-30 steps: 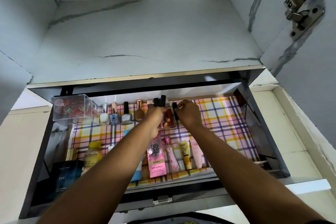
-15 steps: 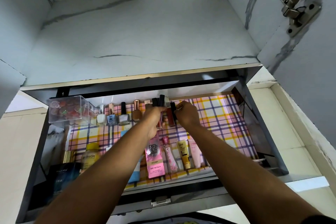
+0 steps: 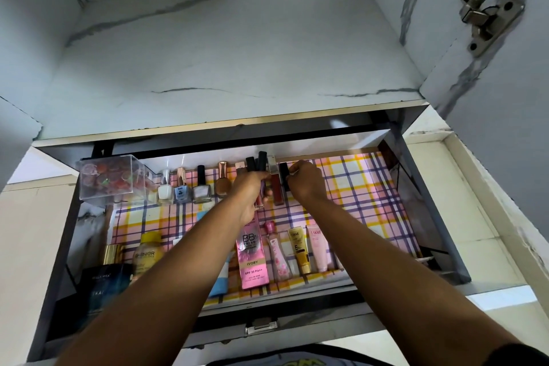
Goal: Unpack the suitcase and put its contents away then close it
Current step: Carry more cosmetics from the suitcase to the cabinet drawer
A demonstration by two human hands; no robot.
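Put-away step: left hand [image 3: 249,187] grasps slim black-capped lip-gloss tubes [image 3: 258,164]; right hand [image 3: 306,183] pinches a black-capped tube [image 3: 283,171], next needing upright placement beside it.

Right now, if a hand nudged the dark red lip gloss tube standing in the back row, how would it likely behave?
The dark red lip gloss tube stands tall and narrow, so it probably tips easily. It looks round, so it may roll on the checked liner. Close neighbours like the black-capped tube could topple too.
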